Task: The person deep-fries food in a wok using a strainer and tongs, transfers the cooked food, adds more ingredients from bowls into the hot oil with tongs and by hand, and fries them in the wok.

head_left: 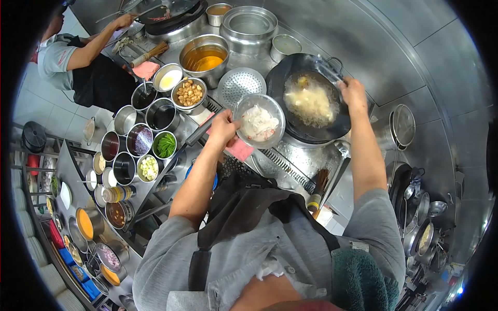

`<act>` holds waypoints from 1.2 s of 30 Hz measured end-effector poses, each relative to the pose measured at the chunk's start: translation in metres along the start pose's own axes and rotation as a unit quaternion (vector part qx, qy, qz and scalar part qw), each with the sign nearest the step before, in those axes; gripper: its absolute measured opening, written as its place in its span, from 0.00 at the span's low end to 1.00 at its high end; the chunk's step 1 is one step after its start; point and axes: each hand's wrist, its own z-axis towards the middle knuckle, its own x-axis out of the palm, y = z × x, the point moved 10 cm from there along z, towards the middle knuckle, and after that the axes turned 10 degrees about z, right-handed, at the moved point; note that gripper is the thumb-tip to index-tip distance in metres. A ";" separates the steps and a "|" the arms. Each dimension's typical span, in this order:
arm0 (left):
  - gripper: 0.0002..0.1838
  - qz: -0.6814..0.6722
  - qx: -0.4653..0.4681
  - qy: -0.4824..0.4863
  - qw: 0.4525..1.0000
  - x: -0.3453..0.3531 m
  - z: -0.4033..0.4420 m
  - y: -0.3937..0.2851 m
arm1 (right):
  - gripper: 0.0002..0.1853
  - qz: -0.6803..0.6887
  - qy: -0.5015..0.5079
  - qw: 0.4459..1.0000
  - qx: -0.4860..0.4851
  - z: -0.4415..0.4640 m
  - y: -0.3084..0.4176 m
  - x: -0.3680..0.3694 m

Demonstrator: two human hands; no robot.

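A metal bowl [280,115] with pale, whitish pieces [259,124] in it is gripped at its left rim by my left hand [224,128]. It is beside a dark wok [275,85], where pale food [310,103] bubbles in foaming oil. Over the wok's right edge, my right hand [354,94] is closed around something metallic that reaches up over the back of the wok; its exact shape is unclear. A perforated metal strainer [241,87] lies just behind the bowl.
A co-worker [78,62] stands at another wok [171,13] at the back left. Pots of sauces and ingredients crowd the left, including green vegetables [165,145]. A ladle [342,149] and brush [320,186] lie near the front edge. Strainers [403,124] hang at right.
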 end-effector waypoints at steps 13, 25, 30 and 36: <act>0.08 0.054 0.114 0.007 0.992 0.011 0.010 -0.051 | 0.08 -0.011 0.143 0.963 -0.230 -0.176 0.096 -0.015; 0.10 0.095 0.111 0.034 0.989 0.035 0.025 -0.045 | 0.09 0.072 0.077 0.985 -0.135 -0.170 0.067 -0.062; 0.11 0.085 0.090 0.019 0.992 0.026 0.032 -0.027 | 0.12 0.076 0.041 0.994 -0.069 -0.128 0.034 -0.084; 0.07 0.076 0.028 0.013 0.997 0.011 0.022 -0.009 | 0.13 -0.066 0.016 0.996 -0.051 -0.041 -0.013 -0.068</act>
